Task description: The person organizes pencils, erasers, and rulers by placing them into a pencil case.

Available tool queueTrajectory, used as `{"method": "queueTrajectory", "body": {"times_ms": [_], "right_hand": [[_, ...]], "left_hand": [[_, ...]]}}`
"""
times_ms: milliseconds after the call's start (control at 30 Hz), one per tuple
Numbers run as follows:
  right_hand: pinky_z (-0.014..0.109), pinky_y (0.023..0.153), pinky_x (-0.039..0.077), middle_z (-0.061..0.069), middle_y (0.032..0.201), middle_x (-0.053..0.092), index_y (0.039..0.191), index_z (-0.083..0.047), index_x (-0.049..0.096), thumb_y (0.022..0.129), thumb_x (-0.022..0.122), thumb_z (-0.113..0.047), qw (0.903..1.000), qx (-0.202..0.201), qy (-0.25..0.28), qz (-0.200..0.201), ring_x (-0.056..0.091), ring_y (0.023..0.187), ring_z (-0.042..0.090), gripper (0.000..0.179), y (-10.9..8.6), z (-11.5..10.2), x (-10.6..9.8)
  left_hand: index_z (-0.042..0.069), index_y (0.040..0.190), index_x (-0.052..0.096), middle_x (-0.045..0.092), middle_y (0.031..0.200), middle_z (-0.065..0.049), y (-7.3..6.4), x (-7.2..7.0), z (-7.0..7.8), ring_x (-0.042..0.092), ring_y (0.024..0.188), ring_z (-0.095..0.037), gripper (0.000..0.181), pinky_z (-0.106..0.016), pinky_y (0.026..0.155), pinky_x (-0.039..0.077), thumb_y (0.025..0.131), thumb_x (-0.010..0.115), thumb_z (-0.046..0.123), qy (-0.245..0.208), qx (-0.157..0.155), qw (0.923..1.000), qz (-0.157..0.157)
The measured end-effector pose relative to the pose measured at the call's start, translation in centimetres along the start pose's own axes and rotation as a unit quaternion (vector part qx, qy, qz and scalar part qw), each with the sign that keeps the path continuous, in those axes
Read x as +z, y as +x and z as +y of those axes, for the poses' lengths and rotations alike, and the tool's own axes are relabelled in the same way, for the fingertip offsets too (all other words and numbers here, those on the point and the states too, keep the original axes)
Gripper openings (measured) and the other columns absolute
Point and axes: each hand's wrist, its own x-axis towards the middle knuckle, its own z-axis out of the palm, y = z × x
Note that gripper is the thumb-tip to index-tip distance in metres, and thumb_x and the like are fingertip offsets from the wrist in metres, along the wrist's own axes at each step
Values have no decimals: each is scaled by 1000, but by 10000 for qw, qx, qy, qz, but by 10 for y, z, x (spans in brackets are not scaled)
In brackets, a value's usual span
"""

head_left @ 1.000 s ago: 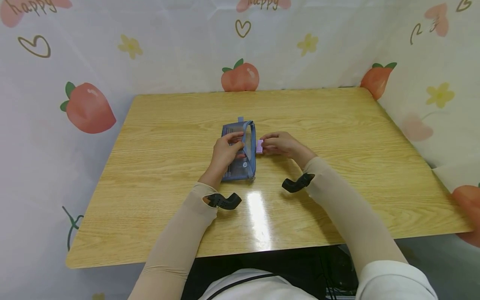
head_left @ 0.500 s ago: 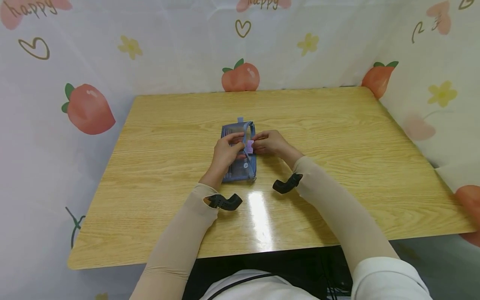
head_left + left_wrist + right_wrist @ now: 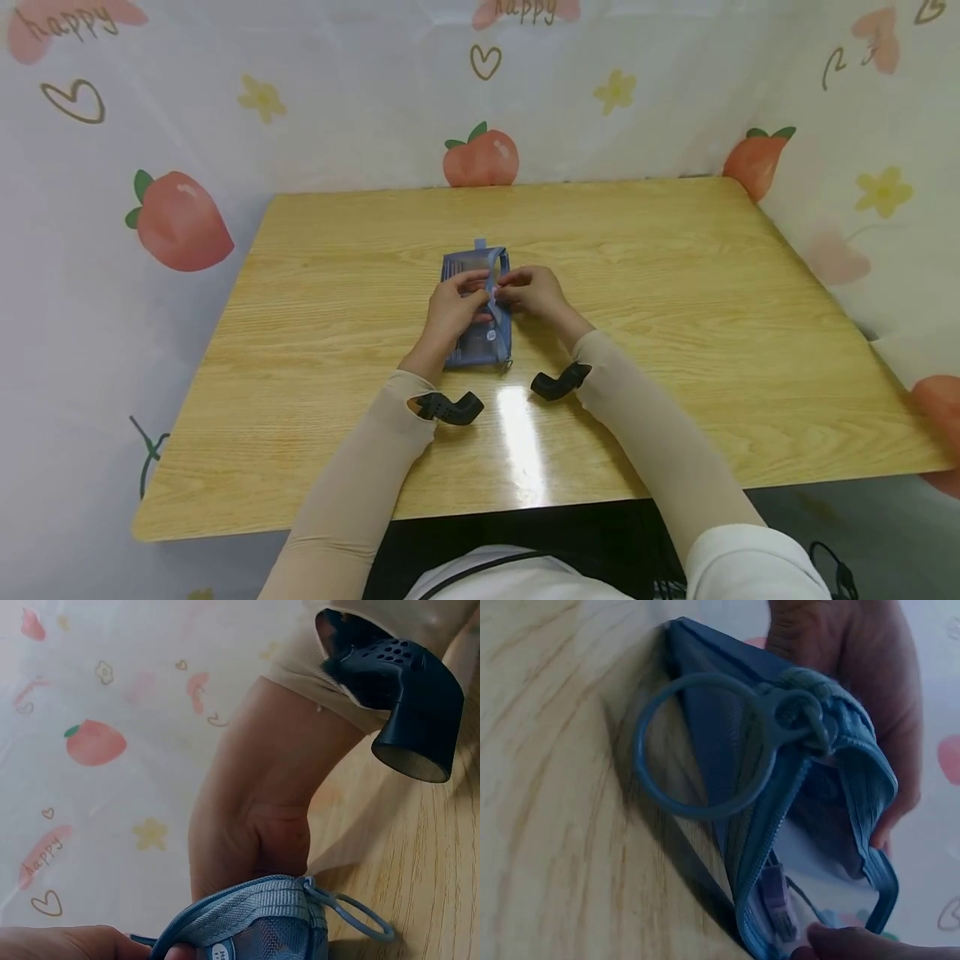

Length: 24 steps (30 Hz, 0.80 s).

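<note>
A blue mesh zip pencil case (image 3: 474, 348) lies on the table. Its zipped mouth gapes in the right wrist view, where a big ring pull (image 3: 641, 750) hangs off the slider. My left hand (image 3: 452, 308) pinches the mouth's edge between thumb and fingers. At the opening's right side is my right hand (image 3: 538, 292), its thumb and fingertips pinching a small purple block (image 3: 776, 896) just inside the mouth. Only a sliver of the block shows in the head view. The pouch rim hides my right fingers in the left wrist view.
The wooden table (image 3: 675, 333) stretches out on both sides of the pencil case. A printed cloth (image 3: 360, 100) hangs behind and beside it. Both wrists carry black camera mounts (image 3: 450, 408) that stick out above the tabletop.
My right hand has moved left with the purple block, from beside the pencil case into its open mouth. My left hand keeps its hold with little visible movement.
</note>
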Motion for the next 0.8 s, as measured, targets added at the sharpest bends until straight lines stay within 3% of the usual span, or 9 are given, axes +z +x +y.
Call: {"method": "queueTrajectory", "body": {"times_ms": [233,333,467,800], "right_hand": [[30,64,56,14,89,60,106,5,59,86,62,-16,9866,460,1560,112,62,68,19,29,-1,13,-16],[23,53,53,10,83,57,102,7,57,87,60,-20,9817,652,1784,126,56,59,13,31,-1,17,-25],[17,41,40,5,78,52,95,9,53,89,56,-23,9795,756,1862,158,46,51,8,33,-1,22,-35],[16,37,33,2,68,50,83,3,51,94,43,-19,9729,844,2148,99,43,47,7,26,-3,18,-33]], "left_hand": [[9,118,59,55,104,-9,1,9,-3,59,84,-25,35,-32,63,56,84,58,2,-48,-22,10000,17],[8,118,59,54,101,-10,1,15,-4,60,81,-25,35,-31,61,56,84,58,2,-38,31,10000,43],[6,117,59,55,97,-10,2,25,-7,60,80,-24,35,-31,60,56,83,59,1,-72,144,9999,25],[8,113,62,58,95,-5,-1,32,-14,62,76,-17,30,-25,60,56,83,64,9,341,140,9992,-125]]}}
